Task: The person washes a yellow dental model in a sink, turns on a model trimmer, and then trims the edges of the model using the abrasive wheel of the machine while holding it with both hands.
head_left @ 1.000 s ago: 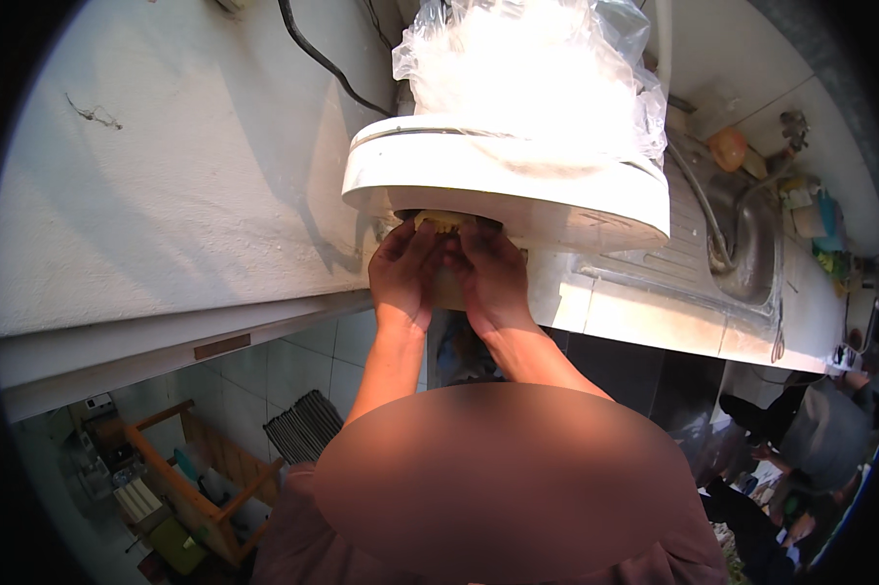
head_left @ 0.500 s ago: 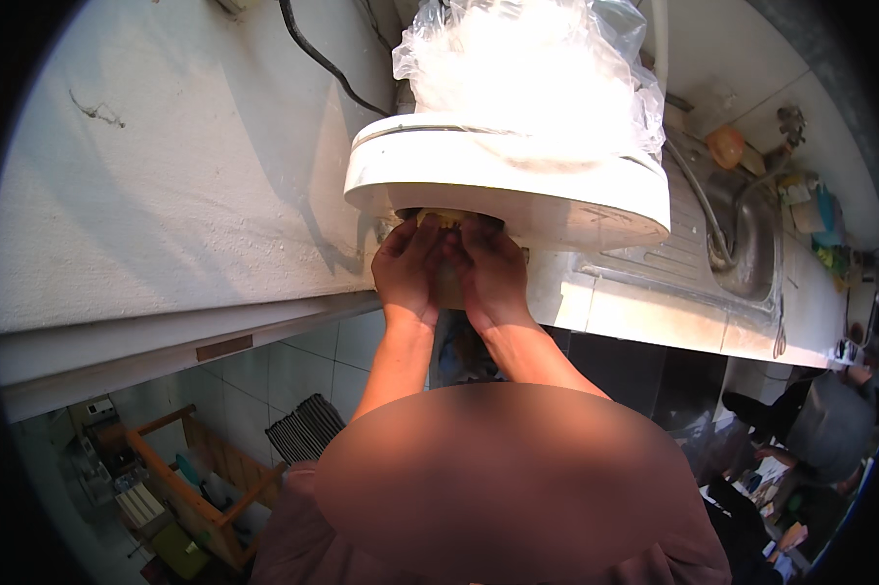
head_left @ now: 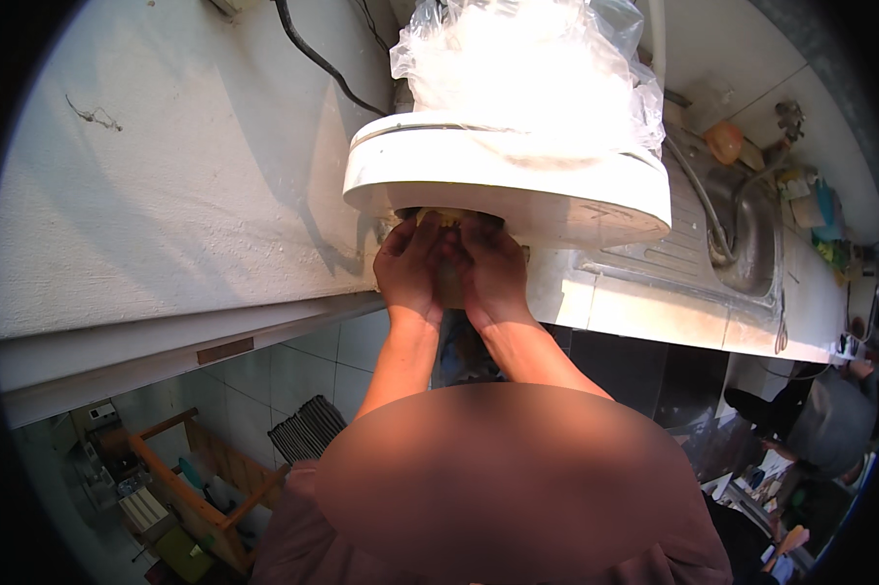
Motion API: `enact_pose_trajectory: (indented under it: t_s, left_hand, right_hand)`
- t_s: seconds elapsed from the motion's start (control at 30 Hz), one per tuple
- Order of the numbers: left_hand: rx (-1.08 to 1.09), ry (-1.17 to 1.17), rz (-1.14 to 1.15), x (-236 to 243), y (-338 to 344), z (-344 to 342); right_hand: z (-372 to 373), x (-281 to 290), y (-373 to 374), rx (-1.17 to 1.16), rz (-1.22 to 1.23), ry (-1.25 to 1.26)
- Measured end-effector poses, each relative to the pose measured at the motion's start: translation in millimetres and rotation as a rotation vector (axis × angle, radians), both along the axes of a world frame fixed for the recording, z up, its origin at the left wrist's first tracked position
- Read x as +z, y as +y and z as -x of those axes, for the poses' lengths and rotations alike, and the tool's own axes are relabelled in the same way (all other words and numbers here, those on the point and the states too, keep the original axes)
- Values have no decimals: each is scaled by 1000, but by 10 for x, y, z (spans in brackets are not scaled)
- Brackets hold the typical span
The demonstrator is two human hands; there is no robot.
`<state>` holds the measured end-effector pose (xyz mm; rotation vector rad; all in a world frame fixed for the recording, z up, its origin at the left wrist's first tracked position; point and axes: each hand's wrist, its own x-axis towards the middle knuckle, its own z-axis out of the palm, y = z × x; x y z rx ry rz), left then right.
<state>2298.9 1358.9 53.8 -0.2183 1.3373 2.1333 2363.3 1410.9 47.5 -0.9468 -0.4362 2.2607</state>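
Note:
My left hand and my right hand meet under the curved rim of a white appliance, with fingers curled at a dark opening. Their fingertips are on a small pale yellowish piece, largely hidden by the fingers and rim. The wrists are close but apart. A crumpled translucent plastic bag, bright in the sunlight, covers the top of the appliance.
A white ledge with a dark cable lies left. Right are a steel sink, a hose and an orange item. Below stand a wooden frame and a striped mat. Another person is at lower right.
My hands stay at the opening; my left wrist and forearm have shifted slightly to the right. The other person at lower right has moved a little.

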Motion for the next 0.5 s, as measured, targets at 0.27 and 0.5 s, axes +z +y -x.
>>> enact_pose_trajectory:
  t_s: [0.27,0.5]
  left_hand:
    - [15,-22,-4,-35,3,5]
    - [3,-11,-4,-33,9,7]
  right_hand:
    - [9,25,1,-3,-3,-22]
    - [-7,20,10,-10,4,4]
